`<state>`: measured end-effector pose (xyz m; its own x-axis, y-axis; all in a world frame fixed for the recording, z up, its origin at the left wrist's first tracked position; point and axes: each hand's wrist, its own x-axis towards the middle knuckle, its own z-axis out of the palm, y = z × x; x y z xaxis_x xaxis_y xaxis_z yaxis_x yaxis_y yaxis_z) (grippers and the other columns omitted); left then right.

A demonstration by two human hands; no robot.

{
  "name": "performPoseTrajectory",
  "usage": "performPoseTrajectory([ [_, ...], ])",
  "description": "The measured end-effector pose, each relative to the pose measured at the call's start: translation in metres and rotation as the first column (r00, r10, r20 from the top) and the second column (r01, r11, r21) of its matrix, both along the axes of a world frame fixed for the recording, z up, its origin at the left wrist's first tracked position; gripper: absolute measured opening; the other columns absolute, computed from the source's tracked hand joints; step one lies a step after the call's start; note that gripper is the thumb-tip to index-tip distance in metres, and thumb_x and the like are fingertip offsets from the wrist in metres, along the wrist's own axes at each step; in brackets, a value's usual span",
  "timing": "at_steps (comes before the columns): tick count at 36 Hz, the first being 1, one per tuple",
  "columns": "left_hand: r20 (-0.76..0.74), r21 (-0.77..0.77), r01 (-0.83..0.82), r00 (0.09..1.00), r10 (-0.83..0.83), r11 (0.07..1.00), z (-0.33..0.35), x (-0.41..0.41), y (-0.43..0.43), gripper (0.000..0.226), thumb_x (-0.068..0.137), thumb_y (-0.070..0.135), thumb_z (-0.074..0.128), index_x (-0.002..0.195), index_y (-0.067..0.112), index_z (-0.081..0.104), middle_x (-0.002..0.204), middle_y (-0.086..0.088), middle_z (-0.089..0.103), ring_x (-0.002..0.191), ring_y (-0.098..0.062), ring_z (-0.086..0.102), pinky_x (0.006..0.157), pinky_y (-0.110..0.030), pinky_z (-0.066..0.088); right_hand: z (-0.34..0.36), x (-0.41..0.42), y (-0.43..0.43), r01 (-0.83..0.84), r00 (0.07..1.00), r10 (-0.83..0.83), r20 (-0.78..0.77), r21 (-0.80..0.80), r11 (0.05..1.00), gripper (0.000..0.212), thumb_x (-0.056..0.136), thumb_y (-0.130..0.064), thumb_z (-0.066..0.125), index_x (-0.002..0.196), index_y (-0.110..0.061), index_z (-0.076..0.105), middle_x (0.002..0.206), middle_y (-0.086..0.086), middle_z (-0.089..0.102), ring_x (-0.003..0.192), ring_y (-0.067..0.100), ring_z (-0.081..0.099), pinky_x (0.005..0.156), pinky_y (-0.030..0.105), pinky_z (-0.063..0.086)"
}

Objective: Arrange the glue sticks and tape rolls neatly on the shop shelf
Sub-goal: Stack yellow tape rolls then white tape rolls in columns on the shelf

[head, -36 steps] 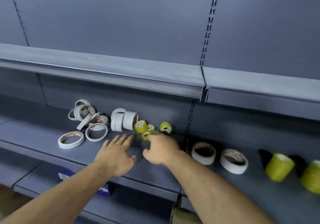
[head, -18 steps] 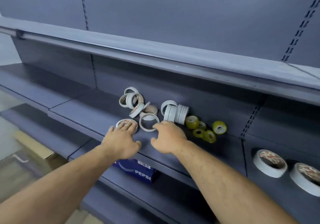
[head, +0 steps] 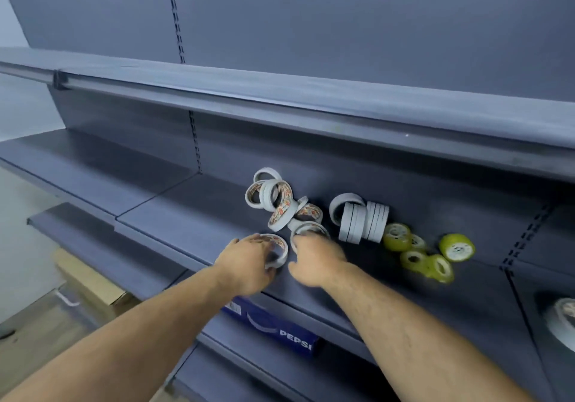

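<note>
Left hand (head: pixel 249 261) now gripping flat roll (head: pixel 278 244) at shelf edge (head: pixel 161 246), right hand (head: pixel 314 258) grip unclear, open room leftward

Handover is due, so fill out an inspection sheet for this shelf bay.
Surface: grey metal shelf, tape loose on it.
Job's things: white tape rolls jumbled; white row on edge; yellow-green rolls scattered; glue sticks not seen.
Clutter: Pepsi box on lower shelf.
Hands: left hand grips flat white roll; right hand touches another roll, grip unclear.
Cables: nothing seen.
Surroundings: cardboard box on floor; further roll at right edge.
</note>
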<state>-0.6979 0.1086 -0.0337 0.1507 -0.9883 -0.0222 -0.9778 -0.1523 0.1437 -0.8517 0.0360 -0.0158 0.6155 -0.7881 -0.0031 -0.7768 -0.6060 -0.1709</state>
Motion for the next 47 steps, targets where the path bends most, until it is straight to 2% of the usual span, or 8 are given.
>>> performPoseTrajectory([
  [5,0.1,0.045,0.162,0.981,-0.165,0.986,0.003,0.015,-0.014,0.006,0.08,0.026,0.052,0.084,0.024,0.056,0.078,0.009,0.054,0.079,-0.022,0.052,0.081,-0.033,0.036,-0.002,0.015,-0.005,0.125,0.985,-0.12,-0.127,0.032,0.992,0.021,0.088,-0.024,0.064,0.107,-0.018,0.059,0.111,0.003,0.065,0.1,0.027,0.064,0.075,0.033,0.053],
  [12,0.07,0.079,0.251,0.964,-0.257,0.965,-0.001,0.037,-0.029,0.027,0.078,0.023,0.059,0.06,0.021,0.039,0.07,0.004,0.051,0.071,-0.025,0.05,0.062,-0.031,0.041,-0.003,0.035,-0.006,0.228,0.957,-0.213,-0.199,0.056,0.972,0.007,0.089,-0.015,0.064,0.092,-0.015,0.057,0.095,0.004,0.063,0.086,0.027,0.061,0.07,0.033,0.049],
  [16,0.112,0.077,0.296,0.946,-0.303,0.952,0.006,0.034,-0.034,0.032,0.078,0.019,0.061,0.056,0.023,0.038,0.061,0.005,0.042,0.072,-0.023,0.049,0.062,-0.03,0.04,-0.001,0.043,-0.004,0.273,0.939,-0.259,-0.226,0.033,0.962,0.015,0.088,-0.009,0.064,0.089,-0.019,0.052,0.106,0.007,0.065,0.101,0.029,0.064,0.078,0.035,0.051],
  [23,0.088,0.078,0.364,0.925,-0.37,0.928,0.006,0.038,-0.039,0.009,0.077,0.019,0.059,0.074,0.025,0.053,0.072,0.008,0.049,0.079,-0.021,0.054,0.065,-0.03,0.045,-0.003,0.045,-0.003,0.307,0.927,-0.297,-0.229,0.006,0.952,0.011,0.088,-0.01,0.066,0.09,-0.017,0.058,0.11,0.006,0.067,0.101,0.028,0.064,0.075,0.034,0.051],
  [31,0.07,0.076,0.393,0.915,-0.398,0.917,0.006,0.04,-0.04,0.018,0.073,0.018,0.057,0.08,0.034,0.051,0.085,0.007,0.061,0.086,-0.023,0.06,0.062,-0.028,0.038,-0.006,0.045,-0.004,0.326,0.926,-0.318,-0.203,0.005,0.945,0.017,0.088,-0.01,0.066,0.104,-0.017,0.065,0.112,0.003,0.068,0.104,0.027,0.065,0.077,0.034,0.051],
  [36,0.081,0.073,0.365,0.926,-0.37,0.928,0.005,0.038,-0.039,0.021,0.076,0.016,0.055,0.063,0.027,0.042,0.071,0.007,0.047,0.08,-0.022,0.056,0.062,-0.028,0.04,-0.006,0.044,-0.002,0.336,0.925,-0.326,-0.196,0.019,0.942,0.019,0.088,-0.008,0.064,0.104,-0.016,0.066,0.11,0.005,0.069,0.103,0.028,0.066,0.078,0.035,0.051],
  [42,0.084,0.053,0.359,0.928,-0.363,0.932,0.003,0.037,-0.035,0.013,0.079,0.013,0.05,0.074,0.024,0.045,0.072,0.007,0.045,0.081,-0.024,0.054,0.064,-0.029,0.038,0.001,0.041,0.007,0.292,0.931,-0.29,-0.223,-0.022,0.956,0.015,0.086,-0.005,0.064,0.088,-0.018,0.057,0.105,0.006,0.068,0.097,0.028,0.066,0.072,0.034,0.048],
  [47,0.057,-0.048,0.321,0.946,-0.319,0.946,0.005,0.04,-0.033,0.009,0.081,0.015,0.048,0.077,0.022,0.044,0.069,0.005,0.038,0.073,-0.022,0.045,0.061,-0.03,0.035,0.008,0.032,0.014,0.289,0.938,-0.295,-0.181,-0.059,0.956,0.017,0.084,-0.005,0.061,0.099,-0.014,0.063,0.103,0.007,0.069,0.091,0.027,0.064,0.066,0.033,0.043],
])
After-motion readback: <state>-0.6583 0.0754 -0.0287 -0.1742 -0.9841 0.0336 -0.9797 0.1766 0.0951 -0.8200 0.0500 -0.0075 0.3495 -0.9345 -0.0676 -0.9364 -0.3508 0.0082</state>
